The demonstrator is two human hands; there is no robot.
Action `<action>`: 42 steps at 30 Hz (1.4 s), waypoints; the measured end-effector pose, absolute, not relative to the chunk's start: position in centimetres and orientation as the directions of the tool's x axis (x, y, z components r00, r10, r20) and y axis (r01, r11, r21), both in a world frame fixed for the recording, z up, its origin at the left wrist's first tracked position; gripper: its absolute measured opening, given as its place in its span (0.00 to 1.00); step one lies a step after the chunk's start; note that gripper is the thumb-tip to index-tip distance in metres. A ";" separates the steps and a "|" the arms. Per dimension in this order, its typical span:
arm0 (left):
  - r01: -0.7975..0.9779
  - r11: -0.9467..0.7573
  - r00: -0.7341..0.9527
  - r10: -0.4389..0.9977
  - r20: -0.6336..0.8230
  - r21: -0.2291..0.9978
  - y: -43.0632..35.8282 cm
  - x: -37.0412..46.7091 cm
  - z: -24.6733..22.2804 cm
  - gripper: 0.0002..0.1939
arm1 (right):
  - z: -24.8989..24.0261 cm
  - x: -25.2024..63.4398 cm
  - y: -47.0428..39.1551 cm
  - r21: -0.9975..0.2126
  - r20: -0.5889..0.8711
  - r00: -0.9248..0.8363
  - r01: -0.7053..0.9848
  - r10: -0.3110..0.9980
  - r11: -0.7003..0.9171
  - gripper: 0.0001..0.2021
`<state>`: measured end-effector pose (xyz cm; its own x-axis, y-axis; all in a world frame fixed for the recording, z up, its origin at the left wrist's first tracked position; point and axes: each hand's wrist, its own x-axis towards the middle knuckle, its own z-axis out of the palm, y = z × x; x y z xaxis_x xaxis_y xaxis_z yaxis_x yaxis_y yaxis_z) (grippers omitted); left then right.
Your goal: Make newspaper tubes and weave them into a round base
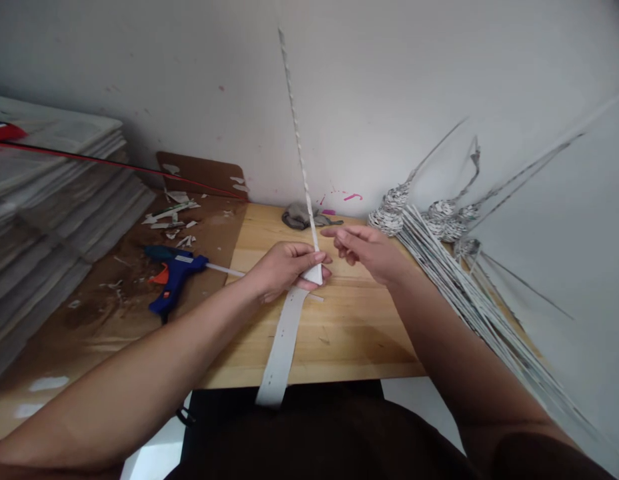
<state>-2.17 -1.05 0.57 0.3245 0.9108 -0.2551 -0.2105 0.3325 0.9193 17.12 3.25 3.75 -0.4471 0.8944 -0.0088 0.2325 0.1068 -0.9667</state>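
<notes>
The left hand (pixel 284 270) pinches a thin rolled paper stick (pixel 298 143) at its base, where a flat white paper strip (pixel 283 340) winds onto it. The stick rises steeply above the wooden table (pixel 339 333); the strip trails back over the table's near edge. The right hand (pixel 367 252) hovers just right of the stick, fingers loosely spread, holding nothing. A blue glue gun (pixel 173 280) lies left of the stick, and a bundle of paper sticks (pixel 469 293) lies right of it.

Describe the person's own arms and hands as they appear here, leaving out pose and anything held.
Both arms are bare along the whole length in view: no sleeves, gloves, watch or bracelet. The left hand and right hand show no rings that I can make out. Dark clothing fills the bottom edge.
</notes>
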 end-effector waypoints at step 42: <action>-0.074 0.186 0.516 0.848 -0.122 0.980 -1.5 -1.9 -0.2 0.11 | 6.6 15.5 4.8 -0.983 -0.008 -0.608 0.151 0.794 0.105 0.19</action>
<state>-1.88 -1.53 -0.16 0.5156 0.8481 -0.1217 -0.0741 0.1857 0.9798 15.45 4.80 6.56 -0.6076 0.7942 -0.0082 0.1510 0.1054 -0.9829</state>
